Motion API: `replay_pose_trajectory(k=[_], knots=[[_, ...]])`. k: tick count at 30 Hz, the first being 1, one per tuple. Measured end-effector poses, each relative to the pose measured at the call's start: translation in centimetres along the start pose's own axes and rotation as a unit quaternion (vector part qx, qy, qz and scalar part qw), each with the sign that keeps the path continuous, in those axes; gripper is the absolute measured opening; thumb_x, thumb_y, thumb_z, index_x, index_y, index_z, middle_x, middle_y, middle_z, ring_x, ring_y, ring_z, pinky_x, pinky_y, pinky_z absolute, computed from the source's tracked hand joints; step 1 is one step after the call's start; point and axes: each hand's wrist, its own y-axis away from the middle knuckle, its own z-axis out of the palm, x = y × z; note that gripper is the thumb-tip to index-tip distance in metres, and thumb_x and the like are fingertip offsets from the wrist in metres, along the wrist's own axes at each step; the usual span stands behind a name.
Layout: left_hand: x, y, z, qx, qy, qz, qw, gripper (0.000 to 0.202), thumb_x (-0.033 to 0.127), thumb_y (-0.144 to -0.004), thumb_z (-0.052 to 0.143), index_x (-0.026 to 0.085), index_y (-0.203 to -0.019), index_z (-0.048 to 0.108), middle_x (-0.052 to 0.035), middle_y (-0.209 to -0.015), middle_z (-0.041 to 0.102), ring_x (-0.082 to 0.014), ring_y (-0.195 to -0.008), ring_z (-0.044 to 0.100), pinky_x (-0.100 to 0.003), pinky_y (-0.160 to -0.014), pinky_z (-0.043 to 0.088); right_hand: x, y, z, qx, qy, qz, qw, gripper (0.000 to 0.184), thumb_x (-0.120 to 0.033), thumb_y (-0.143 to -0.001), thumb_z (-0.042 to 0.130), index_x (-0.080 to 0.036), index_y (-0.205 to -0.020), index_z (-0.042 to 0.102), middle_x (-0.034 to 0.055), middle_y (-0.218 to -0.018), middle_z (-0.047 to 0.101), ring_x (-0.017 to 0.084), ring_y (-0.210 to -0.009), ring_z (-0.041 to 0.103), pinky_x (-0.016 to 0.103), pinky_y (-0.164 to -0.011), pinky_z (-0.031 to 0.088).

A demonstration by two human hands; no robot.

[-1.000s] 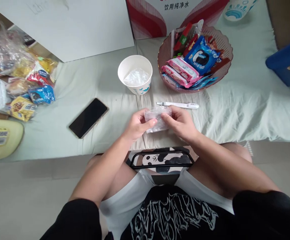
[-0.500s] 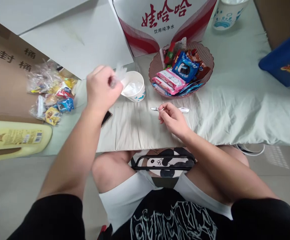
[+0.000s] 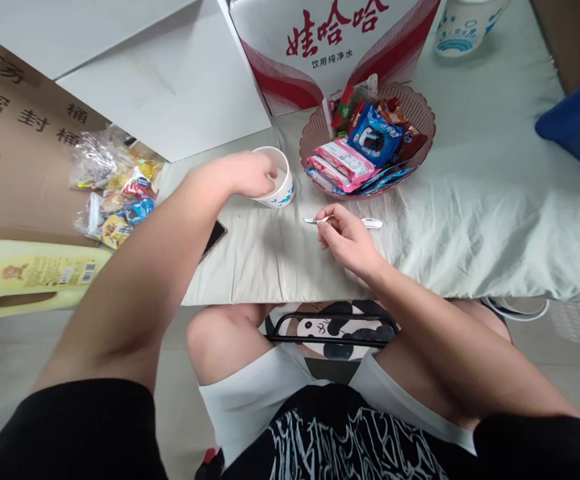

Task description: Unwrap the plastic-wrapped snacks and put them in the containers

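My left hand (image 3: 247, 175) reaches across to the white paper cup (image 3: 286, 190), its fingers bent down inside the rim, so what they hold is hidden. My right hand (image 3: 346, 237) rests on the pale green cloth (image 3: 470, 200), fingers curled and pinched on the middle of a slim white craft knife (image 3: 371, 223), whose blade end (image 3: 310, 219) pokes out to the left.
A pink bowl (image 3: 423, 113) of wrapped snacks stands behind the knife. A dark phone (image 3: 215, 237) lies partly under my left arm. Loose snack bags (image 3: 115, 193), brown cardboard (image 3: 15, 133) and a yellow-green bottle (image 3: 30, 277) are at left. A red-and-white box (image 3: 330, 47) stands behind.
Both hands held a clear wrapper a second ago. My left hand lifted it over the cup and has now dropped into the cup. My right hand went to the knife.
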Motion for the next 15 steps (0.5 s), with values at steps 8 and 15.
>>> replay_pose_trajectory(k=[8, 15], knots=[[-1.8, 11.3, -1.4, 0.297, 0.262, -0.034, 0.918, 0.012, 0.02, -0.09, 0.062, 0.021, -0.078, 0.064, 0.0029, -0.063, 0.064, -0.0111, -0.056, 0.061, -0.026, -0.058, 0.048, 0.9, 0.8, 0.4, 0.005, 0.127, -0.039, 0.991, 0.016, -0.034, -0.09, 0.052, -0.022, -0.098, 0.057, -0.0053, -0.061, 0.057, 0.013, -0.056, 0.054, 0.029, -0.06, 0.042], [-16.7, 15.0, -2.2, 0.325, 0.066, -0.217, 0.918, 0.015, 0.012, -0.076, 0.07, 0.022, -0.082, 0.061, -0.0008, -0.084, 0.064, -0.0197, -0.087, 0.065, -0.038, -0.087, 0.05, 1.0, 2.7, 2.3, -0.052, 0.284, -0.14, 0.947, 0.012, -0.03, -0.092, 0.054, -0.022, -0.091, 0.062, -0.0045, -0.055, 0.058, 0.011, -0.046, 0.051, 0.025, -0.051, 0.04]])
